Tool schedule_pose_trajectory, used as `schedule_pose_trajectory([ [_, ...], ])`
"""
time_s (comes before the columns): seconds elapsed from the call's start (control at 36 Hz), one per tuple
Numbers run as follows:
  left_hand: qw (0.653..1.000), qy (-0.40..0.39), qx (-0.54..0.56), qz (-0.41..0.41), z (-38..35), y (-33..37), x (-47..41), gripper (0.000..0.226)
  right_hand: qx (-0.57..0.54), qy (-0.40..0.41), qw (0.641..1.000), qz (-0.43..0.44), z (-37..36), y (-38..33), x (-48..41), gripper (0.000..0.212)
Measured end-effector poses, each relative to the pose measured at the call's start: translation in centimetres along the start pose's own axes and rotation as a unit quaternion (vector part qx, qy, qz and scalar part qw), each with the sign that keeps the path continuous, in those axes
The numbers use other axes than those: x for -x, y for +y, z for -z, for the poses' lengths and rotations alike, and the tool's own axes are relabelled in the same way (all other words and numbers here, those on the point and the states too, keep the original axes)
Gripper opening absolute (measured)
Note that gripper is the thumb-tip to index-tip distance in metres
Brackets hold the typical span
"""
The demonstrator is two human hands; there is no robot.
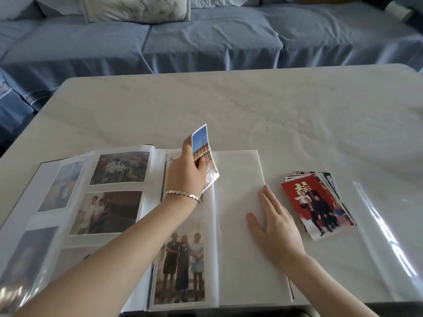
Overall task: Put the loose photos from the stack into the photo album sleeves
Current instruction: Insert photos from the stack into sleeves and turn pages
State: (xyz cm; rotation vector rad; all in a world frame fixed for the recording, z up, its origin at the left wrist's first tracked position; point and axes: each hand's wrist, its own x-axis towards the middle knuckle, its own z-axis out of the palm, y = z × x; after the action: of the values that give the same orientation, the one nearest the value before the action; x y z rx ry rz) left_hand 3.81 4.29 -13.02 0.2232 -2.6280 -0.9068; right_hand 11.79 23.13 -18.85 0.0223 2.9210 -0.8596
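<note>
**Photo held on end over the open album**

The album [150, 179] lay open at the near edge of the table [251, 104], its near edge running out of the bottom of the view. Its far edge stopped about midway across the top, so the far half of the table stood bare up to the sofa [206, 40] beyond. The stack [318, 204] sat just beside the album's right edge with a narrow strip of table between them. It was fanned loosely, a red print on top. More bare table lay to the right of the stack.

The left hand [186, 172], a bracelet [183, 195] on its wrist, grasped one photo [201, 145] over the inner column of the right page [240, 259], thumb on the picture side and fingers behind. The photo stood nearly on end. Its long axis ran up and away, the top short edge pointing to the far side and leaning slightly right, the picture side facing right. Its lower end curled toward the page; whether it touched a sleeve could not be told.

The right hand [274, 227] lay flat on the blank outer part of the right page, fingers straight and pointing away, grasping nothing. It rested near the page's right edge, apart from the stack.
</note>
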Motion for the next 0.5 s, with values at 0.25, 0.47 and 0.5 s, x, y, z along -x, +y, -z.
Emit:
schedule_pose_trajectory([
  [0.25, 0.999, -0.016, -0.047, -0.018, -0.16, 0.08, -0.46, 0.052, 0.012, 0.009, 1.0, 0.007, -0.16, 0.19, 0.04, 0.065],
  [0.47, 0.996, -0.038, -0.078, -0.019, -0.56, 0.4, -0.76, 0.053, 0.017, 0.01, 1.0, 0.008, -0.11, 0.12, 0.14, 0.065],
  [0.5, 0.996, -0.043, -0.078, -0.019, -0.67, 0.5, -0.71, 0.053, 0.016, 0.01, 1.0, 0.009, -0.08, 0.08, 0.14, 0.066],
])
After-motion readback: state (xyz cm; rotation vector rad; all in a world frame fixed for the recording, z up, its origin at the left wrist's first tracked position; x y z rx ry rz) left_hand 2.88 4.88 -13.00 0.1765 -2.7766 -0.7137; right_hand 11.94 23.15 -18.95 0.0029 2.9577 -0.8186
